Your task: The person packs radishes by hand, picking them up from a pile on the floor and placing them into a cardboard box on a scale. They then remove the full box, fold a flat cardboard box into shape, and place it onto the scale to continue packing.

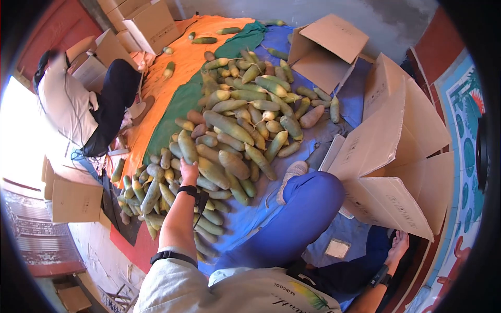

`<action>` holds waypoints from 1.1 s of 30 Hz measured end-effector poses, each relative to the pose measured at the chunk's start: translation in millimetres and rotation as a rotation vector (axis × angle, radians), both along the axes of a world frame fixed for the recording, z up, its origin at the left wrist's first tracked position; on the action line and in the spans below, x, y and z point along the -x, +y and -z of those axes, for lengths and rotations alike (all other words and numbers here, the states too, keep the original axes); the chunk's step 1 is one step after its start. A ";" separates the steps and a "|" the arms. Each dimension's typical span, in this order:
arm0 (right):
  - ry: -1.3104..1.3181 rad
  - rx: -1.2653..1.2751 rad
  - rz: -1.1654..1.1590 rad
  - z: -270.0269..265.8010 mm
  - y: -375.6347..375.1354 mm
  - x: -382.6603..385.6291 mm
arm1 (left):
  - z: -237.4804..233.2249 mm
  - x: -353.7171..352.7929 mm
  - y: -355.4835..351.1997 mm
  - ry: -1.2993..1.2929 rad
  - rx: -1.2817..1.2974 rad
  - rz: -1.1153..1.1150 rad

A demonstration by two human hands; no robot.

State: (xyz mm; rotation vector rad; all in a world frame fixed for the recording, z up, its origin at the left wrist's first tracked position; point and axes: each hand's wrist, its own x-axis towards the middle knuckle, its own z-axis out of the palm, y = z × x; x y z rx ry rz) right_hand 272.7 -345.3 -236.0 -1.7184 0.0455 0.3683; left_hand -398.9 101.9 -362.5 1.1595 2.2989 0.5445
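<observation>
A large heap of green radishes (229, 125) lies on cloth sheets in front of me. My left hand (189, 172) reaches into the near left side of the heap, its fingers closed round the lower end of a plump radish (187, 147). Other radishes crowd around it on both sides. Far to the right, low beside my leg, is my right hand (397, 248), with its fingers stretched out and nothing in them. It is close under the lower edge of a big open cardboard box (370, 141) whose flaps stand out.
Another open carton (326, 52) lies behind the heap. At the left, a person (73, 101) sits beside more cartons (151, 26). Orange (172, 49), green and blue sheets cover the floor. My bent knee (313, 195) stands between heap and box.
</observation>
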 end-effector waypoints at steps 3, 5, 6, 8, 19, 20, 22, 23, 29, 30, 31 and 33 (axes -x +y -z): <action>0.005 0.030 0.015 -6.0 4.5 6.4 | 11.8 0.8 11.1 -0.033 0.012 -0.012; 0.001 0.029 0.021 -9.5 8.8 11.4 | 18.0 2.0 16.6 -0.031 0.025 -0.051; 0.000 0.031 0.017 -10.8 9.8 12.3 | 18.9 1.3 19.2 0.003 0.025 -0.065; 0.002 0.030 0.027 -7.9 9.3 10.6 | 19.8 0.0 22.5 0.026 0.057 -0.102; -0.017 -0.024 0.031 -4.5 15.4 15.4 | 2.3 14.5 26.1 -0.472 0.128 -0.225; -0.015 -0.012 0.040 -5.4 17.3 16.3 | 13.4 26.6 24.8 -0.577 0.123 -0.175; -0.008 -0.011 0.049 -0.4 17.1 16.2 | 16.5 36.9 19.4 -0.751 0.157 -0.178; -0.009 -0.025 0.036 4.1 14.3 12.2 | 14.9 38.3 13.8 -0.833 0.183 -0.221; -0.020 -0.048 0.029 9.3 14.5 12.2 | -1.4 0.0 -21.1 -1.211 0.218 -0.269; -0.015 -0.047 -0.010 12.7 11.5 8.7 | -20.7 -14.8 -30.6 -1.229 0.207 -0.250; -0.019 -0.058 -0.007 12.2 12.3 9.6 | -37.4 -27.1 -35.9 -1.278 0.204 -0.160; -0.023 -0.086 -0.009 8.4 16.4 15.2 | -70.2 -52.4 -41.1 -1.345 0.192 -0.032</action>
